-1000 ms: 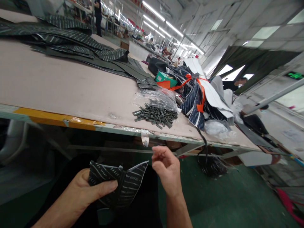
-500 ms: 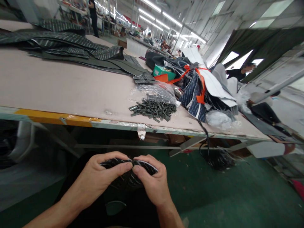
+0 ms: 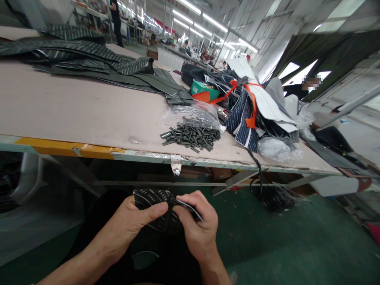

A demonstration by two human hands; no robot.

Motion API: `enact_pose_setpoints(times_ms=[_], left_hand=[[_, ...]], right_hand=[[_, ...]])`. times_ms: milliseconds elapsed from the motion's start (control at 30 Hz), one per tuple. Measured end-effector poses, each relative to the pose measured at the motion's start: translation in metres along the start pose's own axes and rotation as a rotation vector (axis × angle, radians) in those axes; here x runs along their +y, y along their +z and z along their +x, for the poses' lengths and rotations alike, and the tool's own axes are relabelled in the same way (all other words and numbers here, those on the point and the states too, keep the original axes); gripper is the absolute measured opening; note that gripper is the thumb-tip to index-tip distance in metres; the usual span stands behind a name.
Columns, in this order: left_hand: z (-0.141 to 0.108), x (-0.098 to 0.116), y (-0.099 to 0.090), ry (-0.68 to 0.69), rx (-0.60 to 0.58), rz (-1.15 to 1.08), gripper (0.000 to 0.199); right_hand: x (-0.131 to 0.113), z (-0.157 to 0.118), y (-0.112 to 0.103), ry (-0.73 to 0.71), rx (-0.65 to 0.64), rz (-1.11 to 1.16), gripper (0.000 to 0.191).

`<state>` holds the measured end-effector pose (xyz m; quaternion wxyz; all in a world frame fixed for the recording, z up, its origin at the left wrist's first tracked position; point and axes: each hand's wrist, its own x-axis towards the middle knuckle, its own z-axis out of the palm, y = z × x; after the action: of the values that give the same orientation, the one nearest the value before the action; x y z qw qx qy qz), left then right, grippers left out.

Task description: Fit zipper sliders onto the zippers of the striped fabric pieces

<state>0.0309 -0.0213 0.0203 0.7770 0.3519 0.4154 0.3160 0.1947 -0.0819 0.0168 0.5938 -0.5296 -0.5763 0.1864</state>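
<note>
Both my hands hold a dark, white-printed fabric piece (image 3: 152,198) in front of my lap, below the table's front edge. My left hand (image 3: 130,221) grips its left part, thumb lying across the printed face and fingers hidden behind. With thumb and fingers, my right hand (image 3: 197,225) pinches the right part, whose pale edge is turned toward me. A narrow dark strip runs down the piece between the two thumbs; its kind I cannot make out. Beyond my hands, a heap of small dark strips (image 3: 192,136) lies near the table edge, beside a clear plastic bag (image 3: 196,113).
On the table (image 3: 74,111), long dark printed strips (image 3: 97,59) lie at the back left. To the right are a green box (image 3: 204,90), navy printed pieces (image 3: 245,114) tied with orange ribbon, and white panels (image 3: 264,99). A metal bracket (image 3: 176,164) sticks out below the table edge.
The fabric piece has turned so its left printed face shows more and its right edge faces me. My right hand has rotated and shifted slightly right; my left thumb lies flatter across the piece.
</note>
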Motion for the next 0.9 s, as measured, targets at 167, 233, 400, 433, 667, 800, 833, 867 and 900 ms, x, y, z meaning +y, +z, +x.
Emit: enact_pose_setpoints(times_ms=[167,233,400,433,667,800,833,867,900], left_hand=[[-0.003,0.002,0.004,-0.006,0.062,-0.038,0.034],[-0.004,0.006,0.009,-0.042,0.085,-0.078,0.039],[-0.002,0.021,0.02,-0.03,0.187,-0.128,0.045],[-0.002,0.023,0.021,-0.017,0.201,-0.117,0.045],[0.006,0.025,0.025,0.087,0.169,0.035,0.042],[0.012,0.026,0.024,0.106,0.145,0.03,0.04],[0.013,0.026,0.024,0.105,0.142,0.029,0.04],[0.014,0.025,0.023,0.102,0.135,0.027,0.04],[0.015,0.025,0.022,0.094,0.123,0.026,0.039]], right_hand=[[0.004,-0.002,-0.001,0.08,-0.082,0.176,0.009],[0.005,-0.004,0.0,0.072,-0.079,0.262,0.009],[0.006,0.003,0.007,0.473,0.028,0.7,0.018],[0.005,0.006,0.009,0.539,0.063,0.762,0.025],[0.004,0.024,0.018,0.703,0.11,0.785,0.041],[0.005,0.027,0.019,0.721,0.108,0.751,0.035],[0.006,0.028,0.019,0.727,0.1,0.749,0.034],[0.006,0.03,0.019,0.736,0.094,0.75,0.033],[0.006,0.031,0.019,0.746,0.089,0.75,0.031]])
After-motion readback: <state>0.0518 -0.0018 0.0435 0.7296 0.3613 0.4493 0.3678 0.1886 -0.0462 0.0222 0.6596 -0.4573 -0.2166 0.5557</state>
